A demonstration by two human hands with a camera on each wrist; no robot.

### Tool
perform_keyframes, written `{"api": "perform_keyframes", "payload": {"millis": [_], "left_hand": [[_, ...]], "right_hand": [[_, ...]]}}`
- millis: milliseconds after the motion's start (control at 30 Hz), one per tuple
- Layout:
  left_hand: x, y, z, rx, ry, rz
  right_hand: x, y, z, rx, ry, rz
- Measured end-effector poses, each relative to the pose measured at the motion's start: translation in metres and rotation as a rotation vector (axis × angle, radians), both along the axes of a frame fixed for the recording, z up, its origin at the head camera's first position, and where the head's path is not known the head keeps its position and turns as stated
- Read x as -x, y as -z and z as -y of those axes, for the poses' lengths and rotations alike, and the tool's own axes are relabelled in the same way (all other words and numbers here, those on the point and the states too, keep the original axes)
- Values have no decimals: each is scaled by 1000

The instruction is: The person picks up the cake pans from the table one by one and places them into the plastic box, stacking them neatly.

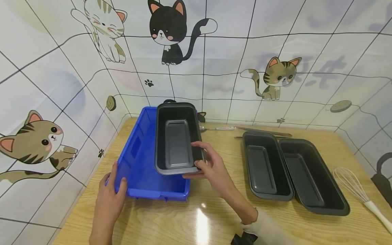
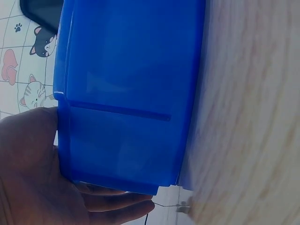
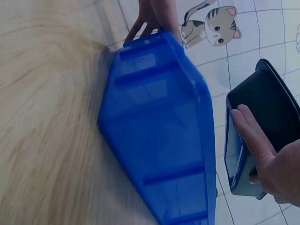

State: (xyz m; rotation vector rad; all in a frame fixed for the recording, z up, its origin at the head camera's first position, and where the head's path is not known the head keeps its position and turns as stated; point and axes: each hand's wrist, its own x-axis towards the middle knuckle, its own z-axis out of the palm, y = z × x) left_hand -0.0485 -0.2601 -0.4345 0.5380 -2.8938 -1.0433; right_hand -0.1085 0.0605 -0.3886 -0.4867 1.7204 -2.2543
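Observation:
A dark loaf pan [image 1: 177, 143] is held by my right hand [image 1: 211, 170] at its near right corner. In the right wrist view, fingers [image 3: 253, 131] of that hand lie along the outside of the pan [image 3: 269, 108]. The pan is above a blue plastic bin [image 1: 141, 180], overlapping its right side from the head view. My left hand [image 1: 108, 200] holds the bin's near left corner, thumb at the front and fingers along the left side. In the left wrist view, those fingers [image 2: 117, 204] are partly hidden behind the bin wall [image 2: 126, 140].
Two more dark loaf pans, one on the left [image 1: 260, 170] and one on the right [image 1: 309, 180], lie side by side on the wooden table [image 1: 220, 217]. A whisk [image 1: 352, 183] with a white handle is at far right. Long thin utensils [image 1: 223, 128] lie along the patterned back wall.

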Motion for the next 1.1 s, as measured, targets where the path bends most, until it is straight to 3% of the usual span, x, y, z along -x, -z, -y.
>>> {"api": "perform_keyframes", "payload": {"millis": [200, 533, 1100], "left_hand": [[1, -1, 0, 0, -2, -11], [-1, 1, 0, 12, 5, -11], [-1, 2, 1, 15, 11, -30]], "right_hand": [[3, -8, 21, 40, -30, -11], [19, 5, 43, 9, 1, 46], [44, 15, 91, -283, -4, 61]]}}
